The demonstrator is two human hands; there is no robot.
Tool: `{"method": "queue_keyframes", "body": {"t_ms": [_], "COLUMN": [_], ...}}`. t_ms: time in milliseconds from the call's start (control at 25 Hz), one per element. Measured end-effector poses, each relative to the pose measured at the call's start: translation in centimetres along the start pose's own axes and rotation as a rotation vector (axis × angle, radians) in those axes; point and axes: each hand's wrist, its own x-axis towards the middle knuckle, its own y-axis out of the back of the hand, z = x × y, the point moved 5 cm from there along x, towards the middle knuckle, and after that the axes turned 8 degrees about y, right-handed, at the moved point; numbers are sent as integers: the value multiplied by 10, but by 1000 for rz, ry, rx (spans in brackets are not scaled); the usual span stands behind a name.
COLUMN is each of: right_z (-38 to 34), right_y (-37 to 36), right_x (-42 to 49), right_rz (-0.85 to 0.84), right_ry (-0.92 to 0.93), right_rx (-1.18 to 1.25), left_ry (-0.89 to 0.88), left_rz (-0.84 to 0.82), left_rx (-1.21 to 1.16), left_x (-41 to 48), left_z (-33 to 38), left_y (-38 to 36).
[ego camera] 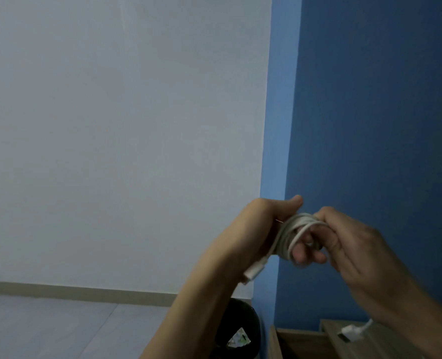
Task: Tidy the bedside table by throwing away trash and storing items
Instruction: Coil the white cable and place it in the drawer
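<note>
Grey wall (111,125) and blue wall (370,99) fill the view behind the fingers. Pale floor (46,325) lies well below them, off to their left.

Wooden worktop (370,344) shows only as a corner, well below the fingers and under the right forearm.

Black bin (240,314) stands on the floor below the fingers, beside the worktop. A crumpled clear wrapper (240,339) lies in it.

Both hands are raised in front of the wall corner. Left hand (264,224) is clenched round the cable (292,229), thumb on top. Right hand (349,244) grips the same coil from the other side. Some fingers (305,252) pass through the loops; whose they are, I cannot tell.

The cable is white and wound into a tight coil between the two hands, clear of the worktop. Its connector (252,274) hangs loose below the left fingers.

A white plug (349,332) lies on the worktop, well below the right fingers, its cord running under the forearm.

Handling, as a judgement: the cable is light, soft and springy, and the coil will likely unwind if the grip slackens. Best held across all the loops at once, not by the connector. The smooth sheath may slip.
</note>
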Motion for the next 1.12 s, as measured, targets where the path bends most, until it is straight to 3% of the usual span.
{"method": "queue_keyframes", "body": {"t_ms": [200,320,520,760,840,960,1120], "right_z": [5,4,4,5,3,3,7], "right_y": [8,15,16,15,16,19,22], "right_x": [2,3,3,4,1,0,-2], "right_rz": [87,110,32,-31,31,149,257], "right_ry": [-49,-45,-155,-182,-180,-181,-215], "right_rx": [-171,-236,167,179,149,112,80], "left_ry": [-310,-370,-474,-552,-616,-544,-469], "left_rz": [184,278,353,491,514,399,408], "left_rx": [377,679,921,1011,983,528,230], "left_x": [-9,-10,-9,-13,-19,-20,-29], "left_z": [5,0,6,8,12,13,9], "left_y": [-5,-2,-8,-9,-14,-5,17]}}
